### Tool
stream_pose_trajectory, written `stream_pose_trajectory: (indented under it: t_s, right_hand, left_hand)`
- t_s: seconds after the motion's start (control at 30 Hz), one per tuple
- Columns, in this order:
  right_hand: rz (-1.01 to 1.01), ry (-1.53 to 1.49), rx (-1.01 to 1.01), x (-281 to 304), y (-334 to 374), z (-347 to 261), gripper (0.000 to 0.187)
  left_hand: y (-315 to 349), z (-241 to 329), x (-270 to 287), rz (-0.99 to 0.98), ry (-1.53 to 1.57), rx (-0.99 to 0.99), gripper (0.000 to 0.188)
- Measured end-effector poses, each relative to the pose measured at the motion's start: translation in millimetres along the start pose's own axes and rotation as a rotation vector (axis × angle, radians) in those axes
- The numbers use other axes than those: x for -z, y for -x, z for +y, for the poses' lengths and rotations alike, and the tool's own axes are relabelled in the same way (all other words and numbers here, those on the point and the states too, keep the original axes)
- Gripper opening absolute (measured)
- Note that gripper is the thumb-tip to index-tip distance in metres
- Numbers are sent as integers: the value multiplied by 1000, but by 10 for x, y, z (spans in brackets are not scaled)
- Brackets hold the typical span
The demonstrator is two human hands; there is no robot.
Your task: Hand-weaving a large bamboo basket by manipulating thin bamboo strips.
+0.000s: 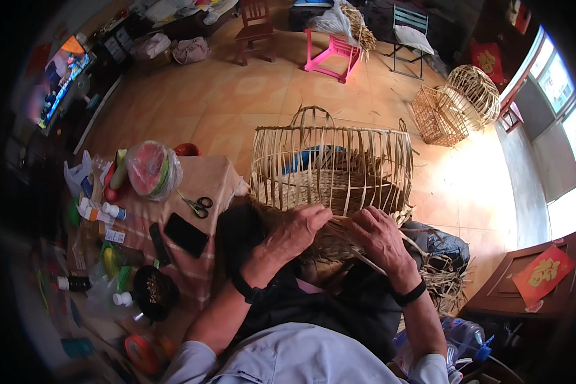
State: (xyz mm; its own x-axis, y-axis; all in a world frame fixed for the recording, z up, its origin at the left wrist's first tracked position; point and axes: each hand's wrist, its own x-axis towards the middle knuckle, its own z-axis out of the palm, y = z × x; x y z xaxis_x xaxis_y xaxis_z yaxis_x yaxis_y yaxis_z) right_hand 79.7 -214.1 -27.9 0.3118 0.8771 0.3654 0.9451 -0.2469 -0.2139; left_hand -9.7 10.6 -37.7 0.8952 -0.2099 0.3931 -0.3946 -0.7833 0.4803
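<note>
Weaving seems to be in hand on the basket (326, 184), which is propped at the lap (349, 313), its ribs (292, 150) exposed above denser weave. A strip (340, 219) is pinched by the curled, nearly closed fingers of the left hand (306, 224) and the right hand (379, 235). Next, the strip would probably need to be passed around a rib and drawn snug. Exact fingertip contact is hidden by bent fingers; the near wall is partly covered by both hands, and the strip's ends cannot be traced.
</note>
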Motion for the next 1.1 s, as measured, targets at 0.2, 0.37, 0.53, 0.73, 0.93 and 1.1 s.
stream_pose_trajectory:
  t_s: [0.2,0.37,0.53,0.73,0.93,1.1]
  right_hand:
    - [82,-79,-134,50,-17,-108,30]
    - [122,-53,-290,57,132,-490,37]
    - [28,5,-509,-212,153,-587,23]
    - [-24,-360,-486,-181,301,-872,11]
    - [-83,-1000,-704,1,156,-1101,17]
    - [65,-1772,-942,233,-53,-972,23]
  left_hand:
    - [-125,-65,-13,37,305,231,21]
    - [-209,-201,57,-146,433,313,20]
    - [-210,-251,77,-160,447,255,20]
    - [-230,-272,42,-162,570,310,20]
    - [-188,-121,37,-172,458,359,17]
    - [-51,-47,91,-120,174,120,27]
